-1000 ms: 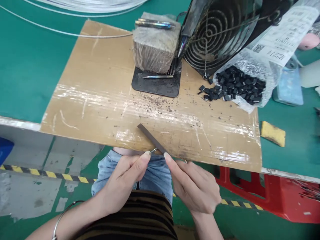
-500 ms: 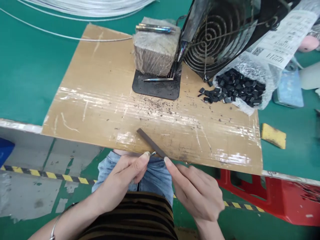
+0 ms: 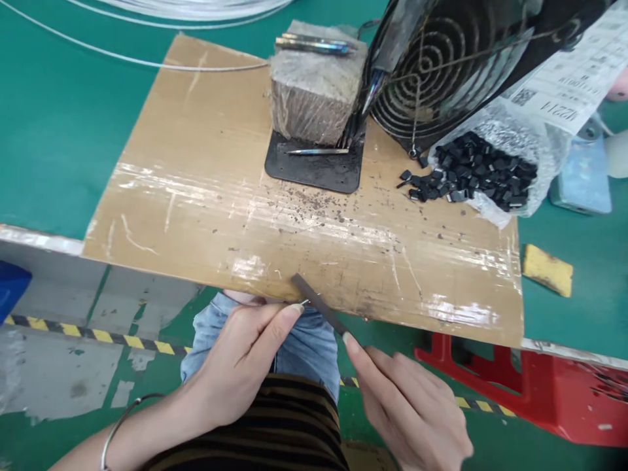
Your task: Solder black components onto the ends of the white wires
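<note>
My left hand [image 3: 250,356] pinches a small thin metal piece [image 3: 305,302] between thumb and forefinger, with only its tip showing. In my right hand [image 3: 407,399] is a flat dark file [image 3: 321,304], its end held under the thumb and fingers. The file slants up to the left over the front edge of the cardboard [image 3: 196,190] and lies against or right beside the metal tip. Beyond them, a shiny metal pin [image 3: 318,152] rests on a black plate [image 3: 314,170] in front of a wrapped block [image 3: 314,98].
A fan [image 3: 432,72] with a soldering iron [image 3: 392,46] before it stands at the back. Right of it, a plastic bag [image 3: 534,163] spills black parts [image 3: 485,170]. A yellow sponge [image 3: 548,269] lies at right, above a red stool [image 3: 564,399]. White cable [image 3: 196,10] coils back left.
My right hand has moved right and down, drawing the file along with it across the metal piece. My left hand has shifted slightly right. The whole view has moved a little.
</note>
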The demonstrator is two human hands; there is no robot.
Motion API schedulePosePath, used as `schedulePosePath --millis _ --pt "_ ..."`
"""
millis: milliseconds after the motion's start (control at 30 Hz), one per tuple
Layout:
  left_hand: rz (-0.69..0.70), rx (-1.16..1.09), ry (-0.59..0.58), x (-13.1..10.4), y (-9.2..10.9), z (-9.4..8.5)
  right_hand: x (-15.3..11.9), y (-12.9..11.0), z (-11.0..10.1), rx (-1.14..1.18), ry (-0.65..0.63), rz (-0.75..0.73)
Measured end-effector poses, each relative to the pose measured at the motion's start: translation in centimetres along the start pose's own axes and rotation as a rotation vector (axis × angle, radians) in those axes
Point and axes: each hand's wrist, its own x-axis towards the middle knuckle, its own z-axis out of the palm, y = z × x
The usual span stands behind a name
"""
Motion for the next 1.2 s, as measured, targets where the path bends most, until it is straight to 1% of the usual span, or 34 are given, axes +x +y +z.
schedulePosePath --millis 100,200,300,400,533,633,700,767,867,933,1033,1067,1200 --pt "0.005 0.078 -0.002 0.0 -0.2 0.0 0.6 0.0 0.5 -0.013 0.041 0.022" --pt "-0.008 0.055 -0.005 -0.1 0.0 0.0 1.5 -0.2 1.3 0.021 0.075 0.029" --pt "-0.013 -0.014 0.021 -0.1 0.4 0.0 1.2 -0.4 0.8 0.022 0.036 0.025" --pt "-0.063 -0.081 0.032 0.0 0.6 0.0 0.3 -0.6 0.0 0.001 -0.017 0.035" --pt "-0.130 -0.192 -0.002 0.3 0.6 -0.1 1.1 -0.5 0.1 -0.023 0.010 0.039" --pt "-0.128 -0.189 0.010 0.3 0.6 0.0 1.9 -0.1 0.1 -0.089 0.041 0.044" --pt "-0.113 -0.139 0.034 0.2 0.7 0.0 1.5 0.2 -0.3 -0.113 0.057 0.049" --pt "-0.103 -0.094 0.049 0.0 0.7 0.1 0.6 0.3 -1.1 -0.113 0.045 0.045" --pt "-0.091 -0.066 0.049 -0.2 0.6 0.2 -0.8 0.1 -2.3 -0.071 -0.010 0.044" --pt "-0.094 -0.054 0.041 -0.3 0.5 0.1 -1.2 -0.1 -2.6 -0.034 -0.052 0.045" --pt "-0.106 -0.049 0.020 -0.1 0.4 0.0 -0.8 -0.4 -1.8 -0.006 -0.094 0.030" --pt "-0.108 -0.052 0.016 0.0 0.4 0.0 -0.4 -0.4 -1.2 -0.004 -0.081 0.028" --pt "-0.114 -0.082 0.012 0.2 0.5 -0.1 1.4 -0.4 1.0 0.011 0.039 0.038"
